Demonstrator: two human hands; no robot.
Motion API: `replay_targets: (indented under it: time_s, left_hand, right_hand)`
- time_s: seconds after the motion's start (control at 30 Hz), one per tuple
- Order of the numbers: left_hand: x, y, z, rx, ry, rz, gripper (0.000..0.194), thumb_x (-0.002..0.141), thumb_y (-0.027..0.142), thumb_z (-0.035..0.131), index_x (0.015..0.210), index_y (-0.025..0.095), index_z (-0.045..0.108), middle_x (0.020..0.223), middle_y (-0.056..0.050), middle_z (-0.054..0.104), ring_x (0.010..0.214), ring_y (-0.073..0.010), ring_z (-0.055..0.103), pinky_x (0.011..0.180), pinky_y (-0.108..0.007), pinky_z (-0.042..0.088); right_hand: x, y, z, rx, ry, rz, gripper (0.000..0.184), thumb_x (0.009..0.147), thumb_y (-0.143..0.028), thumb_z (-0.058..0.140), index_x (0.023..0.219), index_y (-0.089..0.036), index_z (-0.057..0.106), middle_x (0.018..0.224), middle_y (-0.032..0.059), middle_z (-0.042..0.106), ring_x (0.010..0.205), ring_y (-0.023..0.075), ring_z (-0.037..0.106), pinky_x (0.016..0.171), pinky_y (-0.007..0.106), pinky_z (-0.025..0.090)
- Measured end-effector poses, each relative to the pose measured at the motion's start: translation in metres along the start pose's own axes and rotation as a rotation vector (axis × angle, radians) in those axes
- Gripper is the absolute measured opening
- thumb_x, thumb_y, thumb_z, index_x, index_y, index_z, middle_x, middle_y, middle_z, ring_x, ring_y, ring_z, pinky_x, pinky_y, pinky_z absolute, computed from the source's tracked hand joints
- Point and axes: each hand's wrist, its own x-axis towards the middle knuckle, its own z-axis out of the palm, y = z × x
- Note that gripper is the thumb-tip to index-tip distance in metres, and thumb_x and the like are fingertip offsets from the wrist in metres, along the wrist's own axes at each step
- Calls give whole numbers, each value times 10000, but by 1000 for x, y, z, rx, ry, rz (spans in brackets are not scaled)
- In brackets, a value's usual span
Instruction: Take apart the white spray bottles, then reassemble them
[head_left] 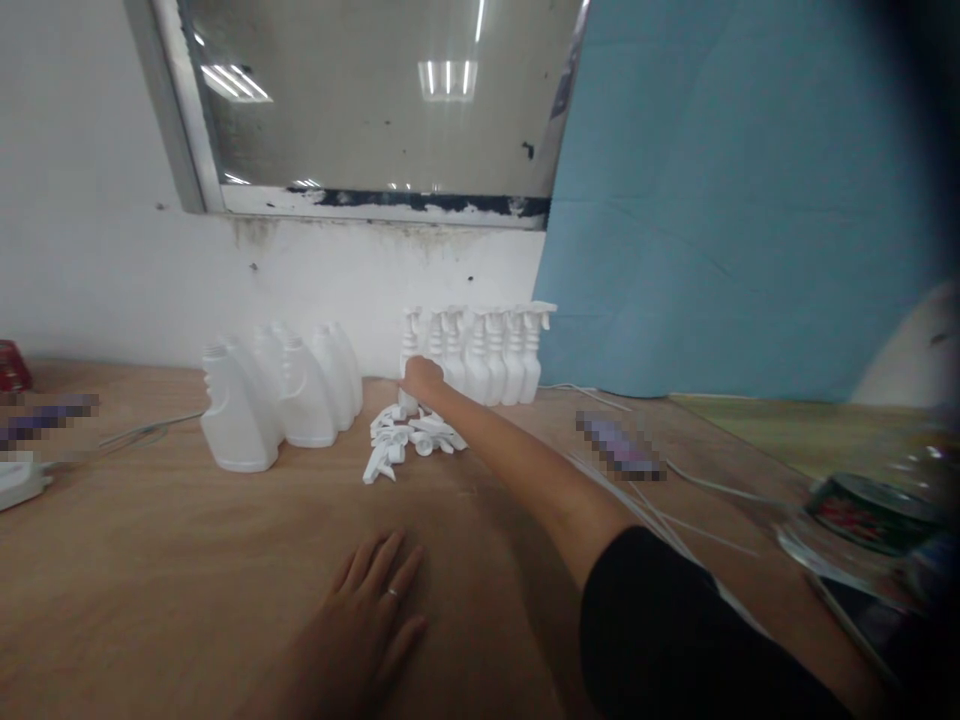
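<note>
My right hand [424, 379] reaches far across the table, its fingers closed around a white spray bottle [410, 343] that stands upright at the left end of a group of similar bottles. Parts of that bottle are hidden behind the hand. Several white spray bottles [495, 365] with trigger heads stand to its right, by the wall. Just in front of the right hand lies a loose pile of white trigger spray heads [397, 440]. My left hand [371, 600] rests flat on the wooden table, fingers apart, with a ring on one finger and nothing held.
Several white bottles without heads [244, 430] stand on the wooden table [187, 570], left of the pile. A blurred-out purple item [619, 445] and thin white cables [724, 487] lie at right, near a large clear bottle with a green label [870, 512]. Behind rises a white wall [360, 270].
</note>
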Motion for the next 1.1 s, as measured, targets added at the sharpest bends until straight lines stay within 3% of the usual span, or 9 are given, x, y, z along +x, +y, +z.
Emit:
replay_targets:
  time_s: [0.33, 0.5, 0.67, 0.77, 0.97, 1.1]
  left_hand:
    - [-1, -4, 5, 3, 49, 37, 522, 1003, 420, 448, 1483, 214, 432, 1533, -126, 423, 1401, -335, 412, 1092, -550, 426]
    - [-2, -5, 9, 15, 52, 18, 520, 1008, 426, 422, 1487, 222, 425, 1546, -115, 407, 1408, -332, 400, 1095, -552, 415]
    - [-1, -11, 16, 20, 89, 33, 522, 995, 424, 460, 1485, 247, 431, 1535, -111, 428, 1387, -329, 430, 1088, -532, 430]
    - [-1, -12, 17, 13, 108, 54, 526, 996, 434, 457, 1487, 245, 429, 1530, -119, 433, 1384, -334, 434, 1078, -541, 438]
    - [-5, -9, 13, 10, 172, 73, 530, 976, 393, 496, 1476, 228, 438, 1516, -127, 453, 1364, -336, 461, 1065, -538, 457]
    - [-5, -5, 9, -37, 405, 46, 503, 956, 277, 503, 1443, 198, 407, 1523, -156, 423, 1354, -316, 477, 1054, -500, 485]
  right_hand:
    - [-20, -3, -22, -109, 2, -109, 339, 965, -345, 613, 1243, -151, 592, 1247, 105, 610, 1066, 243, 632, 896, 452, 544]
    - [-33, -6, -7, -151, -77, -219, 334, 961, -326, 622, 1244, -150, 591, 1248, 105, 608, 1063, 242, 633, 891, 446, 548]
    - [-42, -15, 13, -175, -166, -237, 311, 963, -320, 621, 1229, -160, 599, 1226, 94, 619, 1039, 230, 642, 869, 428, 558]
    - [-45, -16, 15, -172, -182, -242, 308, 962, -320, 622, 1225, -159, 601, 1220, 93, 622, 1031, 228, 644, 864, 424, 560]
    - [-71, -12, -24, -139, -43, -280, 328, 976, -375, 578, 1201, -138, 610, 1186, 114, 650, 1042, 246, 647, 888, 435, 533]
    - [-127, 4, -53, -103, 51, -333, 438, 976, -475, 468, 1138, -103, 635, 1095, 201, 697, 1032, 336, 659, 832, 404, 502]
